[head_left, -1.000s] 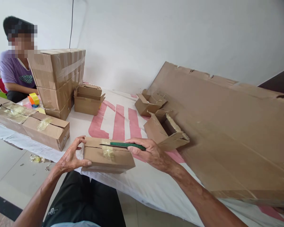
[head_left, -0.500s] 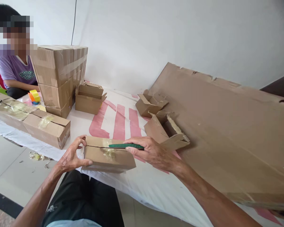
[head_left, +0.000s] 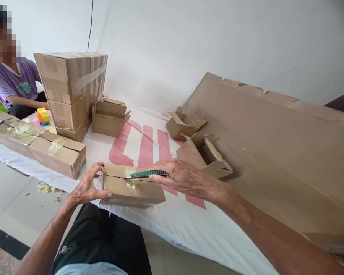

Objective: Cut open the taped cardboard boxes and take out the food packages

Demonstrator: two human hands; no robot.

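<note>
1. The small cardboard box (head_left: pixel 132 187) lies at the near edge of the tabletop (head_left: pixel 172 225), right in front of the person, its long axis running left to right.
2. The left hand (head_left: pixel 87 187) is clamped on the box's left end, thumb on the front face and fingers curled over the top corner.
3. The right hand (head_left: pixel 183 177) sits at the box's right end, closed around a green-handled cutter (head_left: pixel 147 174). The cutter lies along the box's long axis, tip pointing left onto the yellowed tape (head_left: pixel 132 183) over the top seam.
4. The right hand is the nearer one to the seam; the left only steadies the end.
5. The box's flaps are shut, so its contents cannot be seen.
6. Beyond the box and to its right, two opened boxes (head_left: pixel 202 156) stand with flaps up, apparently empty; another open box (head_left: pixel 110 118) stands far left of it beside a taped stack (head_left: pixel 71 91).
7. Left of the box lies a row of sealed boxes (head_left: pixel 57 154); a large cardboard sheet (head_left: pixel 275 152) lies to its right.
</note>
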